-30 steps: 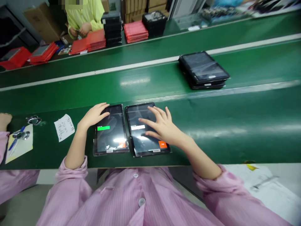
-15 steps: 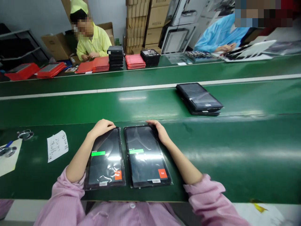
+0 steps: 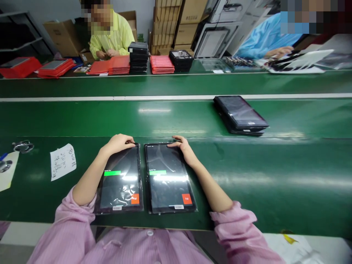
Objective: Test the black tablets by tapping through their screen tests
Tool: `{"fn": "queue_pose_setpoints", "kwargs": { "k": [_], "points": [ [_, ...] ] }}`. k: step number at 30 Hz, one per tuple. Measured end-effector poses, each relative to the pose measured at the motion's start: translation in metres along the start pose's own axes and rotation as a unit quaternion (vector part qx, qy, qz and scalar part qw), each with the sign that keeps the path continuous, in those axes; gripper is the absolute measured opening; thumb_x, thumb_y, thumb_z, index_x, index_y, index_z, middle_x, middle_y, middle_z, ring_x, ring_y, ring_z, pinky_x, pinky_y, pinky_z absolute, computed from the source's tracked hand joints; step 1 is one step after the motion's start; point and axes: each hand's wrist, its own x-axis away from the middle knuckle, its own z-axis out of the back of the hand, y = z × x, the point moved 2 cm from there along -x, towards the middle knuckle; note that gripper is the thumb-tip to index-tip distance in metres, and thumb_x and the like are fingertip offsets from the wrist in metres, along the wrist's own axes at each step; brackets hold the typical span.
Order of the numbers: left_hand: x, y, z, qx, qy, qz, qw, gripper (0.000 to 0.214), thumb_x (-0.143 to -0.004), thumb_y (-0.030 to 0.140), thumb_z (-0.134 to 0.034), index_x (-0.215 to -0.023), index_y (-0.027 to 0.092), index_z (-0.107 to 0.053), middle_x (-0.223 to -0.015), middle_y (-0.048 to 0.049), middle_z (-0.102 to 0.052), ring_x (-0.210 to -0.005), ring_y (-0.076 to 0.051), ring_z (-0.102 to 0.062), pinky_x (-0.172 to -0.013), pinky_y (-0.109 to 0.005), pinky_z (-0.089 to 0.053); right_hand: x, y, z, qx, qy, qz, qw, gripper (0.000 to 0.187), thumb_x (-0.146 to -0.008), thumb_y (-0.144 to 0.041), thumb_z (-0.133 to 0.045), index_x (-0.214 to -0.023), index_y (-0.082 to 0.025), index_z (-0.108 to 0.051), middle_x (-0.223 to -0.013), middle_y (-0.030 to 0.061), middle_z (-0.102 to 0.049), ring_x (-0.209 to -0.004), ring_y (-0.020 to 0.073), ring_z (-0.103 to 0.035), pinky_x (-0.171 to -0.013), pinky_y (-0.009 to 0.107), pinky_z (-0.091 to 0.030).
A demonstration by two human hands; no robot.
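Note:
Two black tablets in clear film lie side by side on the green bench, each screen lit with a green bar and an orange-red square. At the top edge of the left tablet [image 3: 121, 189], my left hand [image 3: 118, 143] is closed, thumb on the front and fingers curled over the edge. My right hand [image 3: 185, 149] grips the upper right corner of the right tablet [image 3: 167, 189]. Its thumb rests on the glass while a finger reaches behind the top edge. The undersides of both tablets are hidden.
A small stack of black tablets [image 3: 240, 114] sits farther back on the right. To the left lie a handwritten note [image 3: 63, 161] and a metal object [image 3: 23, 146]. Across the bench, two people work behind red stacks [image 3: 162, 65] and black stacks [image 3: 138, 58].
My right thumb has come over the front of the right tablet's top edge. My left fingers have shifted slightly at the left tablet's top. The camera view has tilted; both tablets stay in place.

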Motion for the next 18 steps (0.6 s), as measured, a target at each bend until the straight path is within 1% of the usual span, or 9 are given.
{"fn": "queue_pose_setpoints", "kwargs": {
  "k": [1, 2, 4, 5, 7, 10, 15, 16, 18],
  "points": [
    [0.001, -0.002, 0.001, 0.002, -0.019, -0.018, 1.000, 0.034, -0.084, 0.049, -0.064, -0.108, 0.028, -0.075, -0.112, -0.0015, -0.076, -0.102, -0.026, -0.070, -0.085, -0.030, -0.049, 0.000, 0.000, 0.001, -0.008, -0.018, -0.003, 1.000, 0.080, -0.092, -0.083, -0.020, -0.097, -0.026, -0.076, -0.119, 0.0099, -0.068, -0.131, 0.0317, -0.048, -0.118, 0.056, -0.028],
    [0.003, -0.004, 0.003, 0.005, -0.038, -0.037, 0.999, 0.043, -0.079, 0.050, -0.070, -0.117, 0.029, -0.072, -0.120, -0.0017, -0.074, -0.108, -0.027, -0.068, -0.089, -0.030, -0.048, -0.001, 0.000, 0.002, -0.021, -0.036, -0.004, 0.999, 0.083, -0.092, -0.083, -0.016, -0.093, -0.025, -0.076, -0.116, 0.0102, -0.069, -0.131, 0.0317, -0.048, -0.118, 0.054, -0.029],
    [0.006, -0.008, 0.006, 0.014, -0.070, -0.065, 0.995, 0.063, -0.073, 0.053, -0.076, -0.130, 0.029, -0.066, -0.133, -0.0032, -0.068, -0.120, -0.029, -0.063, -0.097, -0.032, -0.046, -0.002, 0.002, 0.005, -0.047, -0.048, -0.010, 0.998, 0.090, -0.091, -0.083, -0.008, -0.090, -0.024, -0.076, -0.121, 0.0105, -0.067, -0.131, 0.0313, -0.049, -0.118, 0.052, -0.032],
    [0.007, -0.010, 0.008, 0.020, -0.079, -0.071, 0.994, 0.065, -0.074, 0.055, -0.075, -0.133, 0.029, -0.064, -0.137, -0.0039, -0.066, -0.123, -0.029, -0.062, -0.100, -0.033, -0.045, -0.003, 0.004, 0.006, -0.057, -0.038, -0.014, 0.998, 0.091, -0.091, -0.082, -0.006, -0.091, -0.025, -0.077, -0.126, 0.0100, -0.064, -0.131, 0.0311, -0.050, -0.118, 0.051, -0.033],
    [0.008, -0.011, 0.010, 0.036, -0.083, -0.067, 0.994, 0.057, -0.085, 0.058, -0.064, -0.132, 0.027, -0.066, -0.137, -0.0044, -0.066, -0.125, -0.028, -0.061, -0.103, -0.033, -0.044, -0.003, 0.007, 0.007, -0.073, -0.002, -0.020, 0.997, 0.089, -0.093, -0.081, -0.008, -0.093, -0.026, -0.078, -0.131, 0.0088, -0.061, -0.130, 0.0309, -0.052, -0.118, 0.051, -0.033],
    [0.006, -0.009, 0.011, 0.057, -0.086, -0.049, 0.993, 0.049, -0.094, 0.057, -0.050, -0.128, 0.026, -0.069, -0.134, -0.0027, -0.068, -0.122, -0.026, -0.063, -0.102, -0.033, -0.046, -0.003, 0.007, 0.005, -0.085, 0.028, -0.011, 0.996, 0.082, -0.095, -0.079, -0.016, -0.092, -0.027, -0.079, -0.125, 0.0082, -0.062, -0.125, 0.0307, -0.055, -0.117, 0.051, -0.034],
    [0.005, -0.007, 0.012, 0.052, -0.085, -0.040, 0.994, 0.049, -0.087, 0.050, -0.061, -0.130, 0.027, -0.068, -0.133, -0.0013, -0.069, -0.119, -0.027, -0.064, -0.099, -0.033, -0.048, -0.002, -0.002, 0.003, -0.055, 0.023, 0.000, 0.998, 0.080, -0.091, -0.083, -0.025, -0.084, -0.025, -0.078, -0.124, 0.0095, -0.063, -0.118, 0.0306, -0.057, -0.111, 0.049, -0.041],
    [0.005, -0.008, 0.012, 0.051, -0.083, -0.041, 0.994, 0.048, -0.087, 0.049, -0.061, -0.129, 0.027, -0.069, -0.132, -0.0012, -0.069, -0.119, -0.027, -0.064, -0.099, -0.033, -0.048, -0.001, -0.003, 0.003, -0.042, 0.023, -0.001, 0.999, 0.079, -0.090, -0.084, -0.026, -0.086, -0.025, -0.078, -0.125, 0.0096, -0.063, -0.118, 0.0307, -0.057, -0.111, 0.049, -0.041],
    [0.004, -0.009, 0.011, 0.062, -0.079, -0.038, 0.994, 0.045, -0.093, 0.051, -0.053, -0.127, 0.028, -0.070, -0.133, -0.0007, -0.069, -0.121, -0.027, -0.063, -0.101, -0.034, -0.047, -0.002, 0.000, 0.003, -0.032, 0.043, 0.000, 0.999, 0.077, -0.089, -0.085, -0.027, -0.092, -0.025, -0.077, -0.126, 0.0096, -0.063, -0.120, 0.0305, -0.056, -0.111, 0.050, -0.041]
  ]
}}
